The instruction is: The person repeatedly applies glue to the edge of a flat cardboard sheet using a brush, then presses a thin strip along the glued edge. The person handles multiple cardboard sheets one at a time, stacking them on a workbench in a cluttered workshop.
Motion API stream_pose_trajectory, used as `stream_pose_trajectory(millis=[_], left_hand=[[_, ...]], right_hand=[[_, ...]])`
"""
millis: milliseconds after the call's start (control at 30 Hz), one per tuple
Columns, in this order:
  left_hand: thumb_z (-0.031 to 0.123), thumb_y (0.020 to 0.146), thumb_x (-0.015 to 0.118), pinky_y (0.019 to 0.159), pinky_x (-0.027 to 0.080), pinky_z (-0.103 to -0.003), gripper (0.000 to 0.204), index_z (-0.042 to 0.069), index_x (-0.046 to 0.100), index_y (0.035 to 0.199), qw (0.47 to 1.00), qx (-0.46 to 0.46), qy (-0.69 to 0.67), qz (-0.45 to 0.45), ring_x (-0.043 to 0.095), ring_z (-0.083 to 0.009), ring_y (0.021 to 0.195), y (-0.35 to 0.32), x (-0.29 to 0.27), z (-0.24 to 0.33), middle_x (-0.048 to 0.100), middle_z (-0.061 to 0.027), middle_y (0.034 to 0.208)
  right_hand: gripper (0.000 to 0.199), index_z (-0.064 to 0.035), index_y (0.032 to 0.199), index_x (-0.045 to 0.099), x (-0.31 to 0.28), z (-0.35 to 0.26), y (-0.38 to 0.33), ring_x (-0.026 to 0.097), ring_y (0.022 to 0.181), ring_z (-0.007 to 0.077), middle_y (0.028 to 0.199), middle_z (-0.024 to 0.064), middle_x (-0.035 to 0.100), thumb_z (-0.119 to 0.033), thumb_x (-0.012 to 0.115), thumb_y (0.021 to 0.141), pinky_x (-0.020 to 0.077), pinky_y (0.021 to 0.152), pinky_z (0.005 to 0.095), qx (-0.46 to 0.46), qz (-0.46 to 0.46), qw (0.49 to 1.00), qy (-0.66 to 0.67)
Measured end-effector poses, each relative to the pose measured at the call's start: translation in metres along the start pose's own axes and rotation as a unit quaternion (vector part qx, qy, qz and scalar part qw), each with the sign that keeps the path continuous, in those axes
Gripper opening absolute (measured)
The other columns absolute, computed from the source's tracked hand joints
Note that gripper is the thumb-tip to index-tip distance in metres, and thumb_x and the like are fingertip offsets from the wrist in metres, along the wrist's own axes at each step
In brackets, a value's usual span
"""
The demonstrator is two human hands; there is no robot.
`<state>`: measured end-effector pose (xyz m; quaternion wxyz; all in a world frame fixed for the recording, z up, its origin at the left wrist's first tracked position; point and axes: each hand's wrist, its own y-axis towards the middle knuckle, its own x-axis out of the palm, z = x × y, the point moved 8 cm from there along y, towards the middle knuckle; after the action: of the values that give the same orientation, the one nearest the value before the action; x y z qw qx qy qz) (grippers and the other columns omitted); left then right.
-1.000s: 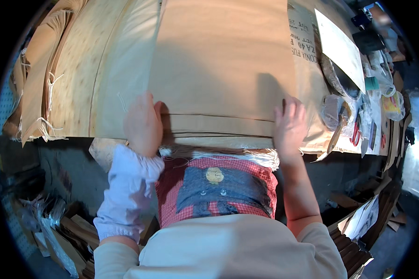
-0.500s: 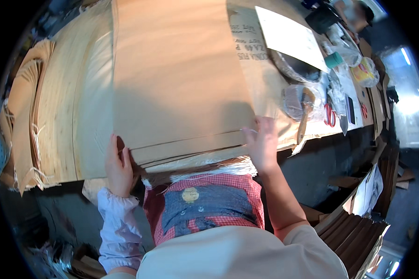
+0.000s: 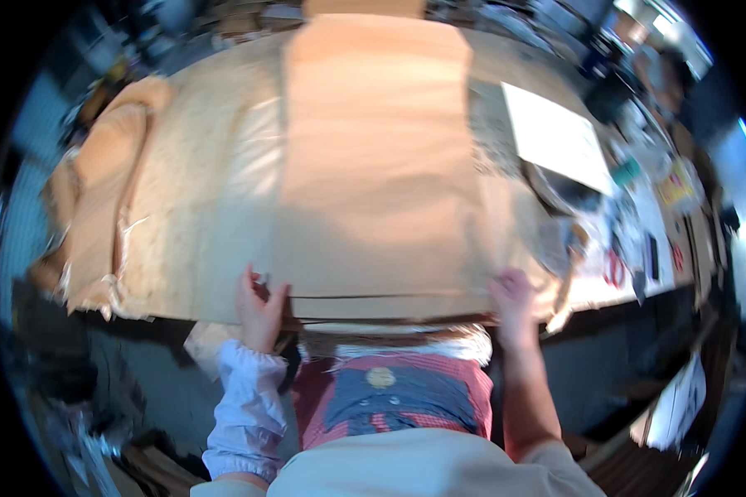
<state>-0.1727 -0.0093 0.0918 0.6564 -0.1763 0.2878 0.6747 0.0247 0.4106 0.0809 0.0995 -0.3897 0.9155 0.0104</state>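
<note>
Between left grip (image 3: 261, 313) and right grip (image 3: 512, 300), brown paper (image 3: 377, 199), on table (image 3: 178, 232)

Motion blur, black fisheye corners

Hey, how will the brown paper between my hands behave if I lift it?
The brown paper will probably sag, being long and broad. It may weigh more than one sheet, since dark lines across its near end suggest layers or folds.
</note>
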Motion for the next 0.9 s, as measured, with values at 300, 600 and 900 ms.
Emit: stream_pose_trajectory(millis=[300,600,900], left_hand=[[0.022,0.093,0.054,0.054,0.045,-0.042,0.022,0.004,0.063,0.085,0.989,0.053,0.13,0.038,0.06,-0.0319,0.059,-0.044,-0.069,0.015,0.061,-0.0168,0.065],[0.024,0.092,0.053,0.061,0.047,-0.043,0.023,0.008,0.067,0.084,0.965,0.023,0.263,0.004,0.062,-0.0362,0.07,-0.016,-0.168,-0.067,0.063,-0.0175,0.074],[0.023,0.092,0.057,0.06,0.047,-0.038,0.026,-0.001,0.064,0.087,0.984,-0.121,0.111,0.07,0.06,-0.0338,0.062,0.086,-0.321,-0.2,0.063,-0.0155,0.068]], right_hand=[[0.009,0.0,0.094,0.057,0.078,-0.054,-0.033,0.062,0.078,0.041,0.08,0.0247,0.061,-0.003,0.054,0.086,0.0479,0.066,0.0447,-0.117,-0.152,0.957,-0.219],[0.017,0.0008,0.087,0.057,0.189,-0.062,-0.047,0.059,0.064,0.0169,0.067,0.0111,0.059,-0.016,0.054,0.088,0.0461,0.057,0.0327,0.017,-0.355,0.896,-0.267],[0.031,-0.0009,0.115,0.058,0.311,-0.087,-0.098,0.061,0.091,0.0277,0.096,0.0173,0.063,-0.017,0.056,0.088,0.0492,0.081,0.036,-0.02,-0.517,0.854,-0.057]])
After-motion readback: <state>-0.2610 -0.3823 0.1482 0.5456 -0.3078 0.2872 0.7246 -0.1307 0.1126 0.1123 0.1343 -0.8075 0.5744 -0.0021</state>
